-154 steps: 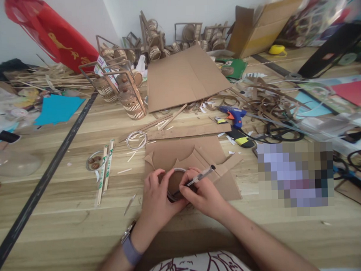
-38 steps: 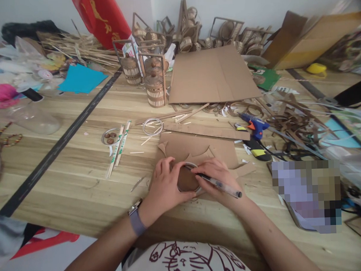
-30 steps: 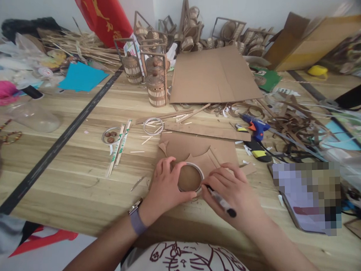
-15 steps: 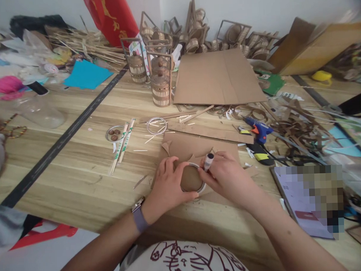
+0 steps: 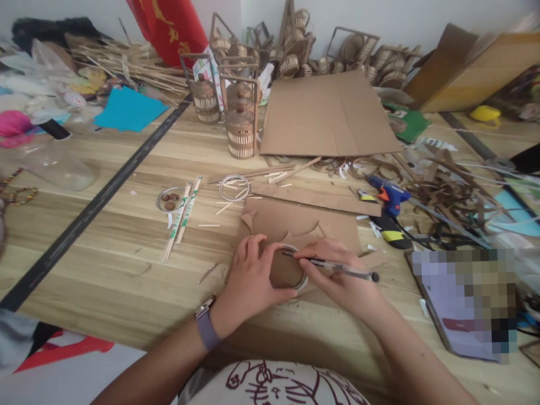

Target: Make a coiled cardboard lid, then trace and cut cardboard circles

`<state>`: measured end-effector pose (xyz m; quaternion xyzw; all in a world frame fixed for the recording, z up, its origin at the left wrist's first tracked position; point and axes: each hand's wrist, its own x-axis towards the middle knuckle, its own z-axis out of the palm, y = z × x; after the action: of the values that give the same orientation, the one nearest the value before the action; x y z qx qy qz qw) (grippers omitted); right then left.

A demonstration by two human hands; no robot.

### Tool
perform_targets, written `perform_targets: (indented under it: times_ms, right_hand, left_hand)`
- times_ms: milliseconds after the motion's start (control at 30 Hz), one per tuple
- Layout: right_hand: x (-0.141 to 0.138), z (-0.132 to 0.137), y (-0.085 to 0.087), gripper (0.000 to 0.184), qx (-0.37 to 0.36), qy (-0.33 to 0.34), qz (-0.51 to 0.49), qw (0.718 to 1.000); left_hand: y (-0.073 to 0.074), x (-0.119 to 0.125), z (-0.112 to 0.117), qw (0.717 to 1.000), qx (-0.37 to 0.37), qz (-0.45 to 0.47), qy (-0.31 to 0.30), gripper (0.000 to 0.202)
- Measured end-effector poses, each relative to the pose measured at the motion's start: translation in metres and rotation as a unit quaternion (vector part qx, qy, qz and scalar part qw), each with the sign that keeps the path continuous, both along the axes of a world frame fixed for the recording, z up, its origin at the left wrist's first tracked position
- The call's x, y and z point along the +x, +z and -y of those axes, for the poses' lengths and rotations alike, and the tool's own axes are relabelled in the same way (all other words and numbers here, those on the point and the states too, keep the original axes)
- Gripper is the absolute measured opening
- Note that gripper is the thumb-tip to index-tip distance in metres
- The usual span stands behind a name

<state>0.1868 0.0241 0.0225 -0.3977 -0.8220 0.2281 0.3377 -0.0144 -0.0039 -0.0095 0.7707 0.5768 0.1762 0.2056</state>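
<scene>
Pen [image 5: 338, 266] in right hand [image 5: 343, 282], left hand [image 5: 250, 281] on ring [image 5: 291, 247]; red bag's [image 5: 170, 23] lettering illegible

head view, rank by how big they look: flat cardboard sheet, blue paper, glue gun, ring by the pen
1. flat cardboard sheet
2. blue paper
3. glue gun and ring: about alike; the ring is nearer the camera and partly covered, so I won't rank them.
</scene>
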Motion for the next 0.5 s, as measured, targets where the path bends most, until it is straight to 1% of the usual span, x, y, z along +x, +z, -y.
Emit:
perform_targets:
  times_ms: [133,300,400,500]
  right_hand:
    - [-0.009,0.004,-0.009,0.012,0.053,0.0,0.007,0.999]
    - [-0.016,0.006,-0.015,0.013,0.11,0.01,0.055,0.992]
    - [-0.019,0.01,-0.016,0.013,0.108,0.019,0.056,0.992]
    - [-0.02,0.016,-0.014,0.012,0.065,0.05,0.022,0.996]
  left_hand:
    - [-0.002,0.0,0.0,1.0,0.007,-0.001,-0.004,0.082]
    - [-0.003,0.0,0.0,1.0,0.018,0.001,-0.004,0.081]
    - [-0.004,0.0,0.0,1.0,0.023,0.003,-0.003,0.079]
    - [-0.005,0.0,0.0,1.0,0.026,0.002,-0.003,0.078]
